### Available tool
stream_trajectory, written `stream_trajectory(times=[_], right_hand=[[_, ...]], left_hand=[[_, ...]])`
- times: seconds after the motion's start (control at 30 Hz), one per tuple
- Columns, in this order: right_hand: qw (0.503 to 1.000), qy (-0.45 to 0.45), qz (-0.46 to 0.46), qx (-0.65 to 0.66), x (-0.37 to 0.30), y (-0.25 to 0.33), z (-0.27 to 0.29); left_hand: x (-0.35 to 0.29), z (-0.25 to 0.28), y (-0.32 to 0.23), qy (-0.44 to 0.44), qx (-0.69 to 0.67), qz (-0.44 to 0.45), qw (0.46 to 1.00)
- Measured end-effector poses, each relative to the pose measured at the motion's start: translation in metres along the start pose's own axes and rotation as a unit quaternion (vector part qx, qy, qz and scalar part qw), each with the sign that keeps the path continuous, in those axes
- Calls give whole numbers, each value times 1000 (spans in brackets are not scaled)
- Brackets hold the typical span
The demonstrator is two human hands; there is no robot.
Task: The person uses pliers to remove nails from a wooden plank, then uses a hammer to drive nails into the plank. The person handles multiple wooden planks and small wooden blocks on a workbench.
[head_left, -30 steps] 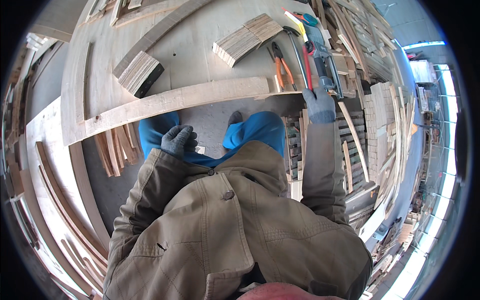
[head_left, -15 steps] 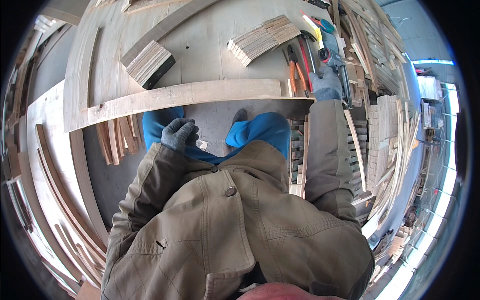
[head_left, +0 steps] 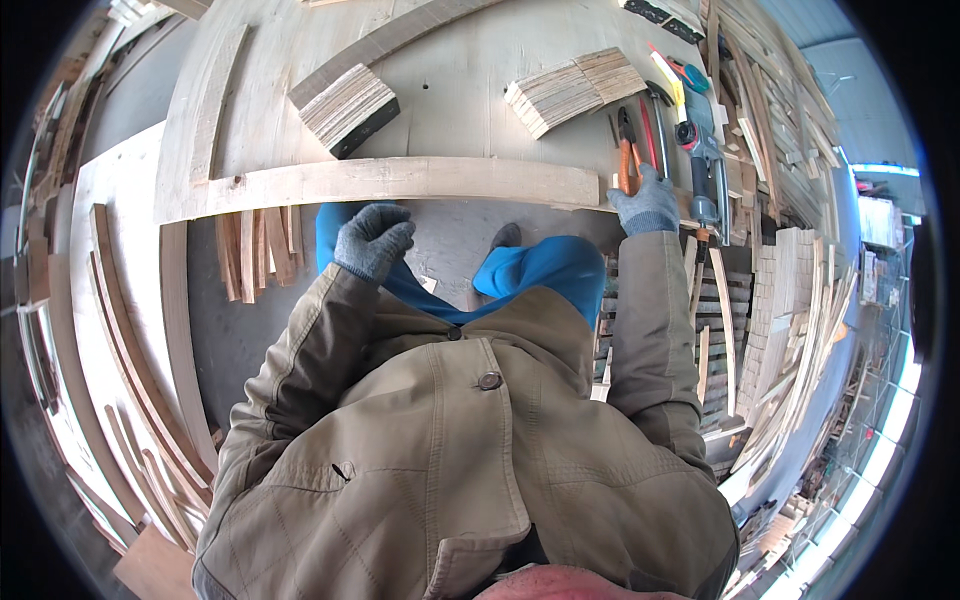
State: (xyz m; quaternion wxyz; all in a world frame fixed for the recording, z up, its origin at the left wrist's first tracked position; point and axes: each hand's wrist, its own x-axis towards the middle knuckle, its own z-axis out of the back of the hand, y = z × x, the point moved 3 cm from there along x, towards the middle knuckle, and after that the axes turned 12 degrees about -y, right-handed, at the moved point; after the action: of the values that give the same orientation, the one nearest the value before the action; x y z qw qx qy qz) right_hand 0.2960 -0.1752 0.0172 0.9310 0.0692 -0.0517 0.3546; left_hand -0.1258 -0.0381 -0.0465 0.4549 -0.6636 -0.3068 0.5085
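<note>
Both my hands wear grey knitted gloves. Held just off the table's near edge, my left hand has its fingers curled in, so whatever it may hold is hidden. My right hand is at the near ends of the orange handles of the pliers, fingers spread and partly over them; whether they touch is unclear. Beside the pliers lie a thin red tool, a hammer and a grey power tool with red parts. Along the near edge stretches a long, pale wooden board.
Stacked wood blocks sit on the plywood table, with another block stack farther right. A long strip lies across the back. A yellow-handled tool is at upper right. Piled slats stand to the right.
My right hand has left the grey power tool and moved left to the pliers' handles. My left hand has risen slightly toward the table edge, still curled. The view has shifted a little.
</note>
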Motion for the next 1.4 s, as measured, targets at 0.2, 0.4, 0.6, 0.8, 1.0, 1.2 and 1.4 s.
stream_trajectory(times=[0.2,0.4,0.6,0.8,1.0,1.2,1.4], right_hand=[[1000,-11,-10,1,3,7,-6],[997,18,-15,72,-5,9,0],[985,38,-65,157,-21,-20,-4],[934,52,-165,313,-33,-43,-19],[864,114,-249,423,-42,-26,2],[839,109,-251,470,-45,-29,0],[736,122,-283,603,-44,-43,-15]], left_hand=[[25,33,-54,-109,160,-233,953],[64,56,-125,-160,448,-431,766],[128,52,-143,-137,585,-284,747],[146,47,-137,-65,543,-248,800],[73,17,-116,-140,512,-468,706],[35,6,-105,-122,462,-553,682],[45,8,-113,-121,454,-507,723]])
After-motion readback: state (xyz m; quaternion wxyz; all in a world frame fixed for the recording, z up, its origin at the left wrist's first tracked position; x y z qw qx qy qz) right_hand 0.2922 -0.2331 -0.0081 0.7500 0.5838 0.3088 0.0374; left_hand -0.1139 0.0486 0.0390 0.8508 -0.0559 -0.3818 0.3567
